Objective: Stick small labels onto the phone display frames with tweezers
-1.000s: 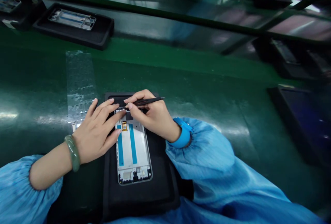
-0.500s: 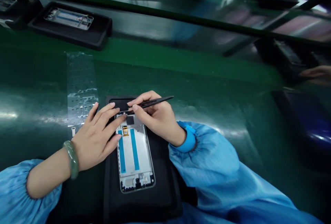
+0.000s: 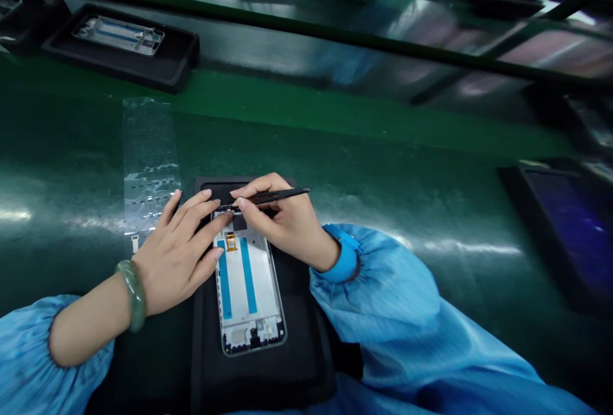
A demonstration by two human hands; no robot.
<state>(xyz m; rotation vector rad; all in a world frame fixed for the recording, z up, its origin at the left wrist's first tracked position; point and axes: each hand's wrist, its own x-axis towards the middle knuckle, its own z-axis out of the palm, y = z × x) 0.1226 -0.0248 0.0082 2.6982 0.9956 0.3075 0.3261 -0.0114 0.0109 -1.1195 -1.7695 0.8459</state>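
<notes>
A phone frame (image 3: 258,287) with two blue strips and a small gold flex piece lies in a black tray (image 3: 306,364) before me. My left hand (image 3: 184,249) is spread out with its fingertips on the frame's upper left part, holding nothing. Black tweezers (image 3: 282,195) are pinched in my right hand (image 3: 282,217), and their tips point at the frame's top edge. Whether the tips grip anything is too small to tell. Left of the frame lies a clear perforated plastic sheet (image 3: 149,153), with a small white tab (image 3: 135,244) at its near end.
Another phone frame (image 3: 119,34) sits in a black tray (image 3: 175,73) at the back left, with part of a further tray (image 3: 33,25) beside it. On the right stands a dark tray (image 3: 531,211) holding a bluish panel (image 3: 575,230). A raised green rail (image 3: 306,29) crosses behind.
My right hand and the tweezers have shifted slightly left along the frame's top edge. My left hand stays in place. A co-worker's hand at the far right is gone; the trays there moved.
</notes>
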